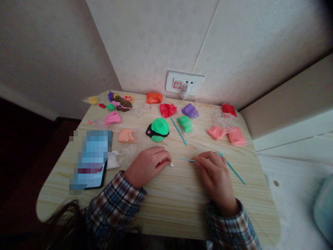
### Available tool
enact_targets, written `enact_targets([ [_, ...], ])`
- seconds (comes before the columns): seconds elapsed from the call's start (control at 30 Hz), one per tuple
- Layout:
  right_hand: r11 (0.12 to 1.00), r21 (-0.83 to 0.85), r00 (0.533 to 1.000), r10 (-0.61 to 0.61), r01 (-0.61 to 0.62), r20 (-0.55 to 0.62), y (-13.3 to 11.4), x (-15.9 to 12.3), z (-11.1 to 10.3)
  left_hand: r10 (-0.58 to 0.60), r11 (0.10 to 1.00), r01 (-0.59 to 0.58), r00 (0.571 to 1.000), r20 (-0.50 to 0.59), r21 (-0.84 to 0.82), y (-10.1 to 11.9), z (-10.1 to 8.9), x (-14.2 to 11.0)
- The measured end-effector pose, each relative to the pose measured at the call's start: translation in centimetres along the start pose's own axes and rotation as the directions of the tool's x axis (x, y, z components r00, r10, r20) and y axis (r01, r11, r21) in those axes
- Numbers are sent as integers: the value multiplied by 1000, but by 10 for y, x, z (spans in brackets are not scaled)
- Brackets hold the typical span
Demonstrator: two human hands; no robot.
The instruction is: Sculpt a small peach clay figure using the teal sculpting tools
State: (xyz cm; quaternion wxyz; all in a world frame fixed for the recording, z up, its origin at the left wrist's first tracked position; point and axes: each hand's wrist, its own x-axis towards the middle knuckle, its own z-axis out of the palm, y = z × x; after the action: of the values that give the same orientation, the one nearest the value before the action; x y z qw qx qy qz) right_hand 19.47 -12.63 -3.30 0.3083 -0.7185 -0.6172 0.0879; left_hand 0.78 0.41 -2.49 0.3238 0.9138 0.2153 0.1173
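Note:
My left hand point(148, 166) rests on the wooden table point(166, 208) with its fingers curled, pinching a tiny white bit of clay point(171, 165) at the fingertips. My right hand point(214, 173) is closed on a thin teal modelling tool point(187, 159) whose tip points left toward the white bit. A second teal tool point(232, 168) lies just right of that hand. Behind my hands sits a green clay cap with a black band point(158, 130).
Bagged clay lumps lie across the back: orange point(154, 98), red point(168, 110), purple point(190, 110), green point(185, 123), pink point(113, 118), coral point(236, 136). A third teal tool point(179, 131) lies beside the cap. A phone point(91, 161) sits at the left. A wall socket point(184, 83) is behind.

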Motion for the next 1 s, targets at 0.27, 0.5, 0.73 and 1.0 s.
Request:
enact_targets([
  [0.27, 984, -15, 984, -178, 178, 19, -10, -1, 1, -6, 1000, 6, 1000, -10, -4, 2, 1, 1],
  [0.5, 982, 7, 982, -190, 191, -18, -11, 1, 3, -8, 1000, 8, 1000, -21, -18, 3, 1, 1],
  [0.73, 974, 55, 975, -221, 219, 30, -10, 4, 5, -12, 1000, 12, 1000, -16, -18, 2, 1, 0],
  [1.0, 975, 53, 975, -218, 216, 37, -11, 8, 7, -23, 1000, 23, 1000, -6, 2, 3, 1, 0],
])
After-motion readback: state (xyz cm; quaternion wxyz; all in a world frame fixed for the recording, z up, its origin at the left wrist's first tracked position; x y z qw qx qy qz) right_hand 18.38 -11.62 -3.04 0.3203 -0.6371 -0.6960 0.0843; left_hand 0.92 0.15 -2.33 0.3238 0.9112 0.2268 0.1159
